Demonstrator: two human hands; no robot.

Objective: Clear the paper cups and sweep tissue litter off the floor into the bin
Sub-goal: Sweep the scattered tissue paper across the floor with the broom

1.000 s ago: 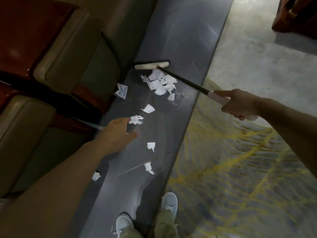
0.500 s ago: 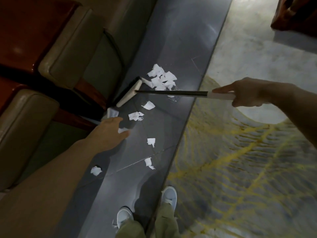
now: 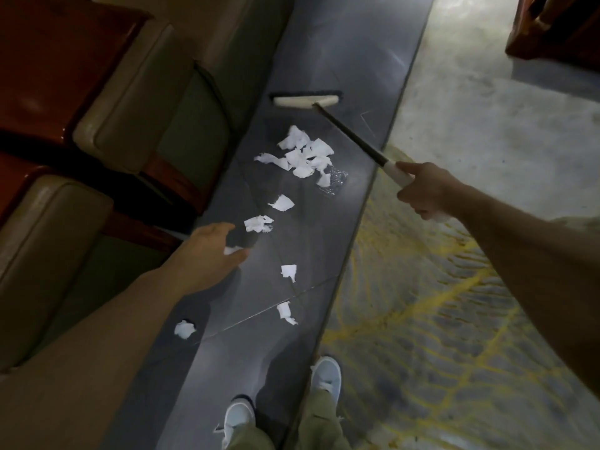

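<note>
While the sweeping is the step in hand, I judge the gathering is only partly done: the tissue pile (image 3: 303,155) lies in the middle of the dark floor strip (image 3: 341,43), and loose scraps (image 3: 288,271) trail from it toward six o'clock, down to my shoes (image 3: 326,373). The broom head (image 3: 306,100) sits on the floor at twelve o'clock of the pile, apart from it. Next, I think, comes a low, steady pull toward six o'clock, bristles flat, so the pile rolls into the strays instead of scattering toward the chairs (image 3: 130,102) at nine o'clock. I see no bin or paper cups.

My right hand (image 3: 422,190) reaches out at three o'clock, its fingers (image 3: 406,167) wrapped round the white grip of the handle (image 3: 354,138), forefinger laid along it. My left hand (image 3: 207,251) hangs over the strip at eight o'clock of the pile, palm down, fingers loose and spread, holding nothing that I can make out.
</note>
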